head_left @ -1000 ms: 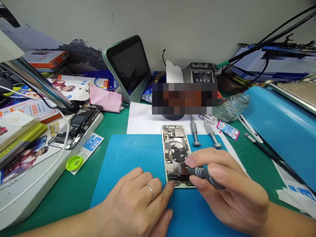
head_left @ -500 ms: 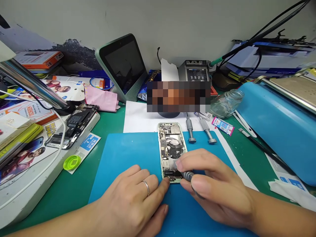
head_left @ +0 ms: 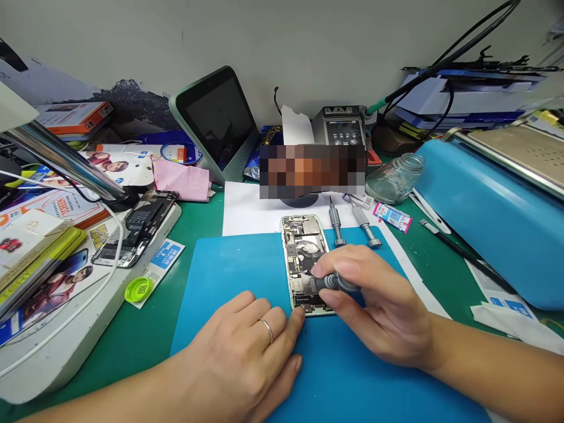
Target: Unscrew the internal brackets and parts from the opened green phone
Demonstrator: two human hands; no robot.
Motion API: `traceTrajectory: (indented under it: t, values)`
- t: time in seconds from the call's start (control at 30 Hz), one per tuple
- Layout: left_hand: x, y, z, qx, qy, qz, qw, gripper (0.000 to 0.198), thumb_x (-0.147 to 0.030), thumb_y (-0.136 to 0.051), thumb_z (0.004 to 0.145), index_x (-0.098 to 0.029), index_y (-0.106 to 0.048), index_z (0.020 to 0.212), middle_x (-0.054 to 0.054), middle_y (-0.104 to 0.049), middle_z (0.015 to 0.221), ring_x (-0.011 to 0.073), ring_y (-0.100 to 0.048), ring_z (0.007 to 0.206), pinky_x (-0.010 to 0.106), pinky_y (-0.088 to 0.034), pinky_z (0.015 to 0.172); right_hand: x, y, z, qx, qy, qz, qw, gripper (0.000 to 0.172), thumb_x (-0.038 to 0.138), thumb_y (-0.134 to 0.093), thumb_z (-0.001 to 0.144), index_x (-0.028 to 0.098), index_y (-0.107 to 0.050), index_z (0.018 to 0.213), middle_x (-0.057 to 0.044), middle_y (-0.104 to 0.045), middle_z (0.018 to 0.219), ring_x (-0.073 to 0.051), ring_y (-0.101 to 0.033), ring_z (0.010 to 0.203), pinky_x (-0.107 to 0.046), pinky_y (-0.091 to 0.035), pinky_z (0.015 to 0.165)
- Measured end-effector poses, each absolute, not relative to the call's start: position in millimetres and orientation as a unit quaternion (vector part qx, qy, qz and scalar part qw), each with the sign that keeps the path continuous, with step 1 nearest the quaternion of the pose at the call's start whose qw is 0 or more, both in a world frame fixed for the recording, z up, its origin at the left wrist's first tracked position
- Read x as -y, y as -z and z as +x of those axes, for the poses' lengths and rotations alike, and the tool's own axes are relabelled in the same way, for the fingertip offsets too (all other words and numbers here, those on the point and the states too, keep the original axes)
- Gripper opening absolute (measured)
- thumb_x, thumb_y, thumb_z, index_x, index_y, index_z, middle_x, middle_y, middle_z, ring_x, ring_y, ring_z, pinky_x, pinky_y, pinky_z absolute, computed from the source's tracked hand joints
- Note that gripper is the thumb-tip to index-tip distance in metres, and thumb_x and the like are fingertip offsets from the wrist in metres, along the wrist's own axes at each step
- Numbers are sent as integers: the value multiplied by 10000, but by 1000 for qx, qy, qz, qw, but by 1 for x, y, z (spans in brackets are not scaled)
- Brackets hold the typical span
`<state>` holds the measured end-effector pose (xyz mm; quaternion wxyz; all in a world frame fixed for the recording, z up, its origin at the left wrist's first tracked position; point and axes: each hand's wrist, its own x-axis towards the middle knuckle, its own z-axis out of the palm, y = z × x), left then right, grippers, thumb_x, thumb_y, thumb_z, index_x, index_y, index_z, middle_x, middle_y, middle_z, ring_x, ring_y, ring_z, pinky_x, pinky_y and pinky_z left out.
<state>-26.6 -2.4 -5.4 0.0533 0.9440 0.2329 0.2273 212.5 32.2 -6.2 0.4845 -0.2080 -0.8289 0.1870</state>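
Observation:
An opened phone (head_left: 304, 252) with its inner boards bare lies lengthwise on a blue work mat (head_left: 229, 276). My left hand (head_left: 247, 352), a ring on one finger, rests flat on the mat with its fingertips against the phone's lower left corner. My right hand (head_left: 374, 305) pinches a small dark screwdriver (head_left: 337, 284), whose tip points left onto the phone's lower half. Two more grey screwdrivers (head_left: 338, 226) lie side by side just right of the phone's top end.
A second opened phone (head_left: 136, 226) lies on a white box at left beside a green cap (head_left: 138, 289). A dark tablet (head_left: 215, 120), a soldering station (head_left: 341, 126) and a glass jar (head_left: 396, 176) stand behind. A blue machine (head_left: 484, 217) fills the right.
My right hand has shifted up the phone with the screwdriver, its tip now higher on the board. The left hand has kept its place at the phone's corner.

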Motion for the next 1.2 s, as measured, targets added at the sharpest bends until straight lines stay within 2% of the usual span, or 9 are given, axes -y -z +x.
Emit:
traceTrajectory:
  t: [0.23, 0.43, 0.87, 1.03, 1.2]
  values:
    - [4, 6, -28, -240, -227, 942, 60, 343, -224, -520, 1048, -12, -660, 1277, 40, -659, 789, 200, -610, 642, 384, -446, 553, -32, 6, 213, 829, -181, -212, 485, 759, -71, -641, 886, 217, -452, 1563, -89, -719, 1200, -197, -693, 1068, -363, -614, 930]
    - [4, 10, -27, -254, -233, 936, 72, 316, -229, -518, 1053, -61, -657, 1282, 40, -651, 809, 204, -590, 673, 386, -430, 599, -33, 6, 213, 823, -142, -229, 500, 701, -26, -644, 907, 228, -475, 1538, -96, -743, 1192, -206, -712, 1055, -365, -636, 890]
    - [3, 9, -28, -256, -240, 935, 57, 306, -249, -498, 1057, -72, -685, 1223, 30, -636, 789, 202, -557, 656, 384, -393, 587, -39, 5, 211, 837, -60, -226, 494, 711, -19, -643, 907, 229, -456, 1546, -98, -743, 1170, -212, -720, 1042, -386, -645, 888]
    - [2, 9, -27, -255, -242, 935, 49, 311, -250, -502, 1054, -65, -680, 1230, 32, -645, 800, 208, -570, 668, 392, -404, 583, -39, 5, 209, 837, -46, -224, 497, 671, 3, -640, 915, 242, -476, 1520, -96, -758, 1174, -219, -739, 1027, -394, -661, 862]
    - [3, 9, -27, -257, -239, 935, 48, 315, -259, -509, 1049, -70, -677, 1236, 35, -658, 814, 218, -595, 680, 402, -427, 586, -40, 7, 209, 835, -36, -232, 497, 701, -3, -649, 898, 252, -471, 1527, -92, -764, 1154, -224, -737, 1011, -408, -661, 844]
